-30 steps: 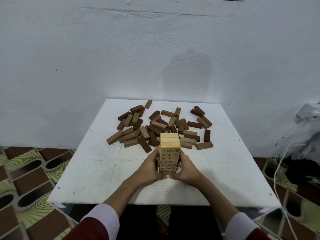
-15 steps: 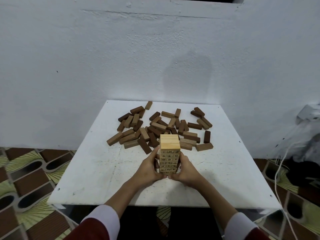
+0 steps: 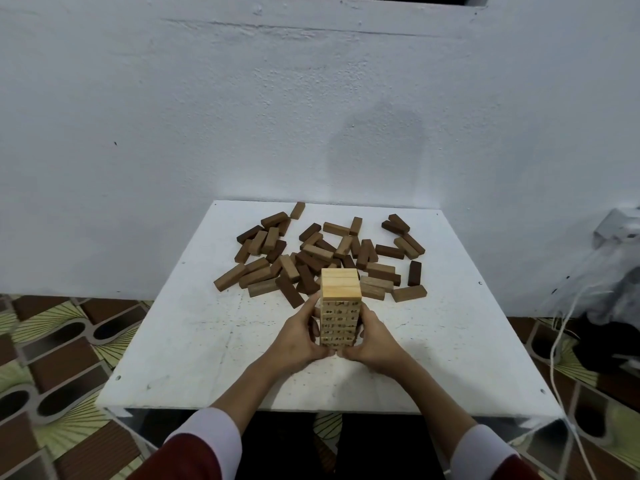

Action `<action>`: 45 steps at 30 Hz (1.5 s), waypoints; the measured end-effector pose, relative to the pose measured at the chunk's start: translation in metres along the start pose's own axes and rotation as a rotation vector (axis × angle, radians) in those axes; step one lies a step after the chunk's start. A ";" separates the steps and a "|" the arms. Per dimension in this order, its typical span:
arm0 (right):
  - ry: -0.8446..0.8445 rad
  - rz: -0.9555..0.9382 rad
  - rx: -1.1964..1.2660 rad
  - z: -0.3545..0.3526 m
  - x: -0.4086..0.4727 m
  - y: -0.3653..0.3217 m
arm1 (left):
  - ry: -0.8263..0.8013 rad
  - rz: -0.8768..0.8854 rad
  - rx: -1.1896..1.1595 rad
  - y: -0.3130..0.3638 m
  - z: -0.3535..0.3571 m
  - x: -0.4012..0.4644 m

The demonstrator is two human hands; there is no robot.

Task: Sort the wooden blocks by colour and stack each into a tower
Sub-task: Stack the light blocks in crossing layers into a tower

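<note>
A tower of light wooden blocks [image 3: 339, 304] stands upright near the middle of the white table [image 3: 194, 334]. My left hand [image 3: 298, 339] cups its left side and my right hand [image 3: 372, 341] cups its right side, thumbs meeting at the tower's base. Fingers of both hands curl round the lower layers. Behind the tower lies a scattered pile of medium-brown and dark-brown blocks [image 3: 311, 252], flat and unsorted.
A white wall [image 3: 311, 116] rises right behind the table's far edge. White cables [image 3: 561, 341] and dark cloth lie on the floor to the right. Patterned floor tiles [image 3: 52, 358] show on the left.
</note>
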State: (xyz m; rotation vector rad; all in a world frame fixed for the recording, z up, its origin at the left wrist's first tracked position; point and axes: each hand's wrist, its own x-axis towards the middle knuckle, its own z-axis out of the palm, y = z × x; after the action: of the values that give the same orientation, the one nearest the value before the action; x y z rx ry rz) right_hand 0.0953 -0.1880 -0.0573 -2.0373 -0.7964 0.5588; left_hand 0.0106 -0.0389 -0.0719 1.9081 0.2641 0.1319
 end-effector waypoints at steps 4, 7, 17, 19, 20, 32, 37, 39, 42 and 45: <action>0.005 -0.016 0.004 -0.008 -0.003 0.003 | -0.004 0.005 -0.013 -0.001 0.008 0.002; 0.018 -0.008 0.009 -0.017 -0.008 0.011 | -0.014 0.009 0.017 0.004 0.020 0.007; 0.090 -0.023 -0.010 -0.070 -0.023 0.058 | -0.063 0.053 0.017 0.032 0.077 0.031; 0.097 -0.023 -0.025 -0.082 -0.025 0.065 | -0.061 0.064 0.017 0.037 0.090 0.037; 0.097 -0.022 -0.028 -0.088 -0.026 0.068 | -0.064 0.064 0.009 0.041 0.095 0.041; 0.175 0.059 0.021 -0.163 -0.015 0.122 | -0.151 0.087 0.000 0.082 0.159 0.097; 0.179 0.073 0.023 -0.184 0.005 0.134 | -0.136 0.058 0.081 0.087 0.169 0.125; 0.176 0.076 0.034 -0.191 0.013 0.136 | -0.131 0.058 0.130 0.088 0.171 0.136; 0.173 0.070 0.048 -0.200 0.025 0.139 | -0.132 0.039 0.135 0.090 0.175 0.152; 0.173 0.054 0.044 -0.207 0.037 0.143 | -0.113 0.025 0.148 0.089 0.176 0.167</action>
State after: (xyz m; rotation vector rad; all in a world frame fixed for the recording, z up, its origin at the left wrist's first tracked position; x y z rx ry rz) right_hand 0.3004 -0.3382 -0.0706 -2.0403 -0.6224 0.4193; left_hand 0.2217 -0.1873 -0.0550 2.0585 0.1776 0.0221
